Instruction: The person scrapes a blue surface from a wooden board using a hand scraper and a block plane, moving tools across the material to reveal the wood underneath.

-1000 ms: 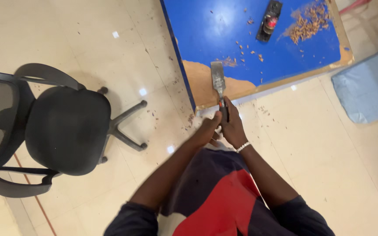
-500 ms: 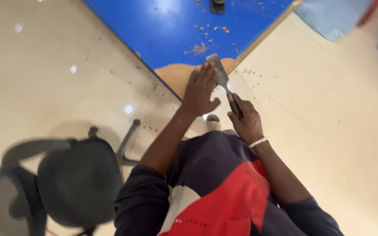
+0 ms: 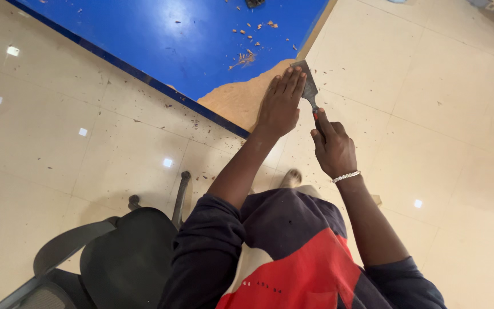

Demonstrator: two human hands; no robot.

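Note:
A blue-coated board (image 3: 161, 40) lies on the tiled floor, with a bare brown patch (image 3: 235, 100) at its near corner where the coating is gone. My right hand (image 3: 333, 149) grips the handle of a metal scraper (image 3: 309, 88) whose blade rests at the edge of the bare patch. My left hand (image 3: 281, 103) lies flat, fingers together, pressing on the blade and the bare corner. Brown flakes (image 3: 247, 54) are scattered over the blue surface.
A black office chair (image 3: 115, 257) stands at the lower left, close to my left elbow. Small chips litter the cream floor tiles (image 3: 430, 114) beside the board's edge. My foot (image 3: 290, 177) shows below the board's corner. A dark object (image 3: 254, 3) sits at the board's top edge.
The view has swung so the chair is now lower left. My left hand moved from the handle onto the scraper blade and stays flat there; the right hand keeps the handle.

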